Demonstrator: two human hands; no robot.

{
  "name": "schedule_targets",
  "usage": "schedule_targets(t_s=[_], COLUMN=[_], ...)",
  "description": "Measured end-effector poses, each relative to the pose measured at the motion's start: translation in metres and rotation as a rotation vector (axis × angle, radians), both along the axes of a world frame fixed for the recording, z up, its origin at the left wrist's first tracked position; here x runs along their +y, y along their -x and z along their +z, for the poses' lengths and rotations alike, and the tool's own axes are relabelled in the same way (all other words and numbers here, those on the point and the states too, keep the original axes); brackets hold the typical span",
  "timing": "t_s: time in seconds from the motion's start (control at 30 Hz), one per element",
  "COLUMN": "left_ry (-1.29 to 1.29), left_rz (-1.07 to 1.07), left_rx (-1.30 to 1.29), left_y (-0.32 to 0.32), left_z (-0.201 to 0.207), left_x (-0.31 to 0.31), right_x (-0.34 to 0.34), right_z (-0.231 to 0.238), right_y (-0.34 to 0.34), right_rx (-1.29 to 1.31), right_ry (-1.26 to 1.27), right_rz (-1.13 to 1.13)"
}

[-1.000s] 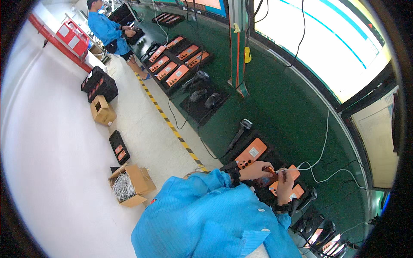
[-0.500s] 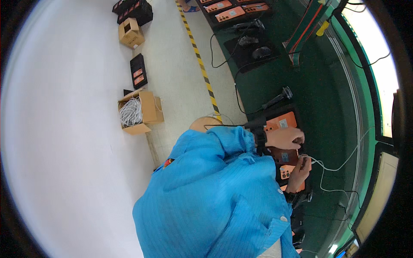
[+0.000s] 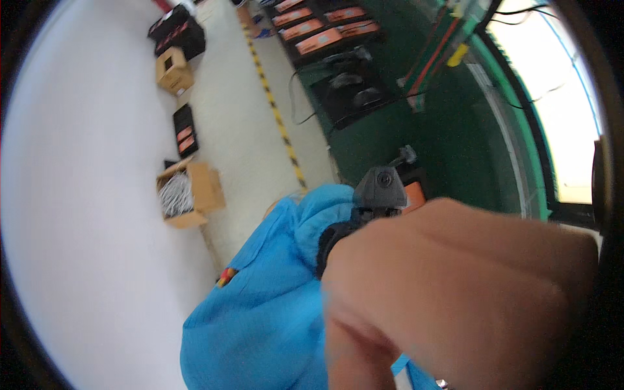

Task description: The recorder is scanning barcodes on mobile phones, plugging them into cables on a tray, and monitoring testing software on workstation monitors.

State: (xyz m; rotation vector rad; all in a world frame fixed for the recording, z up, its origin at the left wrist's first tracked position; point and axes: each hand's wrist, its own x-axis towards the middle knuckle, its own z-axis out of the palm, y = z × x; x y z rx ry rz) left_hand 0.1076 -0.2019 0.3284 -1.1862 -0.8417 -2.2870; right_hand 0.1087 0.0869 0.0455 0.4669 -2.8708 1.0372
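Note:
My left hand, raised very near the camera, fills the lower right of the head view. It is smeared by motion, and its fingers are curled out of sight or hidden, so I cannot tell whether it holds anything. On its wrist sits a black strap with a small black camera. Part of an orange phone in a black tray shows just beyond that camera. The raised hand covers the rest of the tray. My right hand is out of sight.
Black trays of orange phones lie at the top of the dark green bench. A handheld scanner and a mouse are on it. Screens stand at right. On the floor, a cardboard box holds white cables.
My left hand has risen from the phones toward the camera and now looks large. My right hand has gone out of sight. The whole view has shifted.

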Motion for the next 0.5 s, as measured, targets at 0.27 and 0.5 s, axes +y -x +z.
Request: schedule_targets(t_s=[0.27, 0.5], left_ry=[0.026, 0.095], left_rz=[-0.249, -0.340], left_rx=[0.090, 0.030], left_y=[0.005, 0.015], left_z=[0.024, 0.045], left_x=[0.029, 0.043], right_x=[-0.019, -0.021], right_z=[0.011, 0.011], right_y=[-0.012, 0.013], right_rx=[-0.187, -0.028], right_ry=[0.319, 0.287], right_rz=[-0.358, -0.265])
